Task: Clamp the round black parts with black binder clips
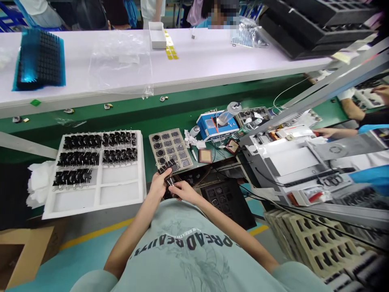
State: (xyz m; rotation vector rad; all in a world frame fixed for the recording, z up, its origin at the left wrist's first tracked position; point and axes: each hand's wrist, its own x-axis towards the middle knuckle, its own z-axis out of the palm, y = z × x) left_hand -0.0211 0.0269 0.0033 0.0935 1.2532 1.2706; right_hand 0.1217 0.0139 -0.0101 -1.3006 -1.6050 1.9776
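Close to my body, my left hand [158, 185] is wrapped round a cluster of black binder clips [168, 165] with silvery wire handles. My right hand [186, 192] pinches a binder clip [170, 181] at the lower end of that cluster. What the clips are clamped on is too small and covered to make out. Just beyond my hands lies a clear compartment tray [180, 147] with round and square dark parts. To the left, a white foam tray [140, 170] carries several rows of black binder clips [82, 141]; three of its compartments show bare white floor.
A blue device [217, 125] with a clear cylinder stands at the back right, near two small brown-framed squares. A grey machine [291, 162] and stacked trays [322, 243] flank my right. A raised white shelf [121, 77] crosses ahead. Co-workers' hands show at the far right.
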